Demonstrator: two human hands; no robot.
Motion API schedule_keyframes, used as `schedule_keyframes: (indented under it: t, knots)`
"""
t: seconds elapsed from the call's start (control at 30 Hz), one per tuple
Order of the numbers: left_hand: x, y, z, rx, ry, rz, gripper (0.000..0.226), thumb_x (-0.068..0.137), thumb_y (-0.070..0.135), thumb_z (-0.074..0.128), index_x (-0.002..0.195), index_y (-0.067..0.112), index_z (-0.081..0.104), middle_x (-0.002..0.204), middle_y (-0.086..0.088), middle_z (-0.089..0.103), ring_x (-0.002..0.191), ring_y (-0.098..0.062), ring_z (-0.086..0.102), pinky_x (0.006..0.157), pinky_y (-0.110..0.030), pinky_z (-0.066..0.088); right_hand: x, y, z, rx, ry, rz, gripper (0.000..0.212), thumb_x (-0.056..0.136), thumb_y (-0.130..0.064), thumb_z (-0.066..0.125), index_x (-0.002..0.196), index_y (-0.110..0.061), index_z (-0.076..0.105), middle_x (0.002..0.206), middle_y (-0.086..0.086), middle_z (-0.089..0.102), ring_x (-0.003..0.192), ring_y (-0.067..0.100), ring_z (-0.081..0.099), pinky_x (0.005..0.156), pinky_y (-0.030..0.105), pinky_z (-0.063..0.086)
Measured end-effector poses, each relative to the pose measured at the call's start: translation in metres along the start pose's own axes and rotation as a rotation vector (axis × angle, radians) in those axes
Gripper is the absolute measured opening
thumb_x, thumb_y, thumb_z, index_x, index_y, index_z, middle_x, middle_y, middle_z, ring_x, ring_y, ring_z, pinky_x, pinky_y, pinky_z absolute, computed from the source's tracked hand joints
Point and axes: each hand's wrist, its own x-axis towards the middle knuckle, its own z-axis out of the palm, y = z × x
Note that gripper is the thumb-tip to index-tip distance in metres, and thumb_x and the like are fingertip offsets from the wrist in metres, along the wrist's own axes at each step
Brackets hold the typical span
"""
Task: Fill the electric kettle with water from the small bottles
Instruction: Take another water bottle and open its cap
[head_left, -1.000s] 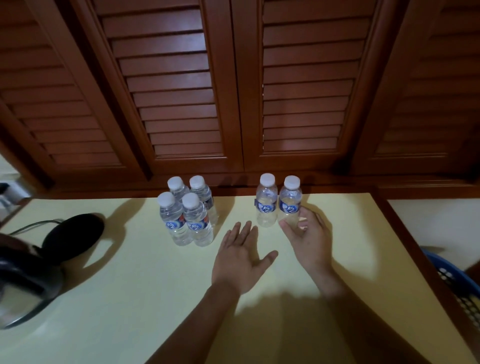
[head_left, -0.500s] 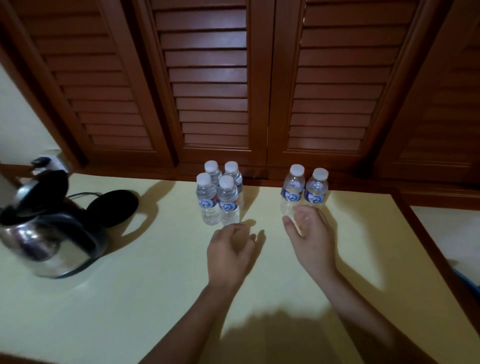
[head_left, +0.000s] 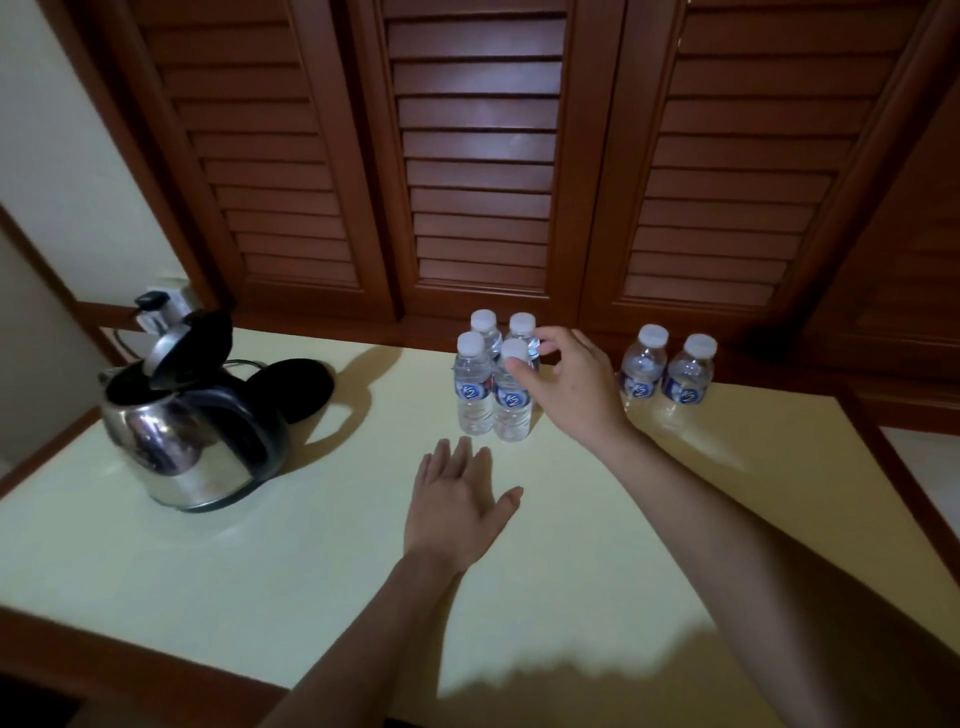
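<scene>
A steel electric kettle (head_left: 192, 441) stands at the table's left with its lid tipped up. Its black round base (head_left: 306, 382) lies just behind it. Several small capped water bottles (head_left: 474, 387) stand in a tight cluster at the back middle. Two more bottles (head_left: 665, 374) stand to their right. My right hand (head_left: 571, 384) reaches to the cluster, fingers spread, thumb touching the neck of the front right bottle (head_left: 511, 410), which still stands on the table. My left hand (head_left: 457, 499) hovers flat and open in front of the cluster, holding nothing.
The pale yellow table (head_left: 260, 561) has a dark wooden rim and backs onto brown louvred doors (head_left: 478, 182). A wall socket with a plug (head_left: 156, 306) sits behind the kettle, with a cord running to the base.
My right hand left the right pair of bottles and moved left onto the cluster. My left hand opened flat and drew back a little. The view shifted, bringing the kettle fully in.
</scene>
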Motion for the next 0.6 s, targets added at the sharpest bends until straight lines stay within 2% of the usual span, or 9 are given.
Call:
schedule_keyframes:
  t: [0.27,0.37,0.47,0.53,0.6]
  knots:
    - [-0.001,0.000,0.000,-0.035,0.022,-0.004,0.076,0.092,0.073,0.035,0.146,0.021,0.045,0.161,-0.008,0.037,0.153,-0.034,0.021,0.124,-0.044,0.017,0.007,-0.012,0.016,-0.026,0.024,0.014,0.029,0.082,-0.042,0.076,0.095,-0.018,0.069,0.089,-0.001,0.062,0.083,0.018,0.060,0.069,0.036,0.050]
    - [0.000,0.000,-0.002,-0.084,0.032,-0.010,0.073,0.089,0.072,0.042,0.138,0.020,0.053,0.157,-0.008,0.044,0.151,-0.035,0.026,0.123,-0.044,0.020,0.009,-0.013,0.012,-0.046,0.023,0.015,0.031,0.081,-0.042,0.077,0.097,-0.016,0.071,0.089,0.001,0.063,0.079,0.019,0.061,0.070,0.038,0.052]
    - [0.000,-0.002,-0.003,-0.210,0.069,-0.015,0.068,0.085,0.068,0.058,0.130,0.017,0.063,0.148,-0.007,0.055,0.145,-0.035,0.037,0.120,-0.043,0.029,0.005,-0.012,0.004,-0.055,0.004,0.006,0.030,0.080,-0.040,0.079,0.095,-0.015,0.072,0.087,0.002,0.063,0.074,0.018,0.060,0.069,0.038,0.053]
    - [-0.002,-0.002,-0.005,-0.348,0.102,-0.035,0.063,0.082,0.063,0.069,0.129,0.021,0.066,0.140,0.000,0.062,0.137,-0.027,0.049,0.114,-0.036,0.037,-0.001,-0.013,-0.002,-0.059,-0.007,-0.003,0.029,0.080,-0.040,0.079,0.093,-0.015,0.072,0.086,0.001,0.063,0.073,0.016,0.059,0.069,0.037,0.053]
    - [-0.006,0.002,-0.013,-0.487,0.138,-0.085,0.062,0.077,0.064,0.074,0.128,0.030,0.065,0.129,0.013,0.067,0.122,-0.013,0.059,0.104,-0.029,0.046,-0.008,-0.015,-0.010,-0.069,0.000,-0.012,0.028,0.080,-0.040,0.079,0.091,-0.015,0.073,0.084,-0.001,0.062,0.071,0.012,0.057,0.066,0.032,0.050]
